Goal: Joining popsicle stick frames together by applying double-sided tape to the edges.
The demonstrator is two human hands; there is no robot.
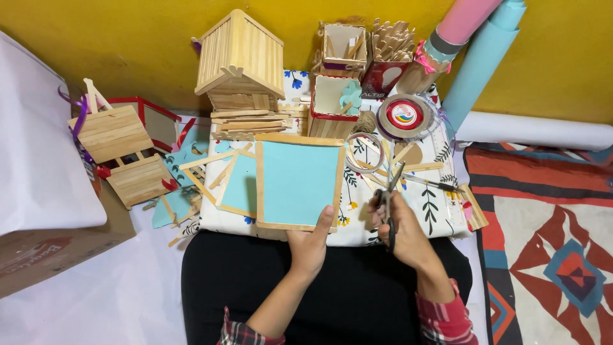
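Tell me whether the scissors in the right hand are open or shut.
Shut, or nearly so: the metal scissors in the right hand show their blades together as one narrow point, aimed away over the floral cloth.

A flat rectangular panel of light-blue paper framed with wooden craft sticks point(297, 182) lies face up on the flower-printed cloth, its near edge pinched by the left hand point(311, 244). A pair of dark-handled metal scissors point(389, 199) sits in the right hand point(403, 231), blades pointing away, just right of the panel.
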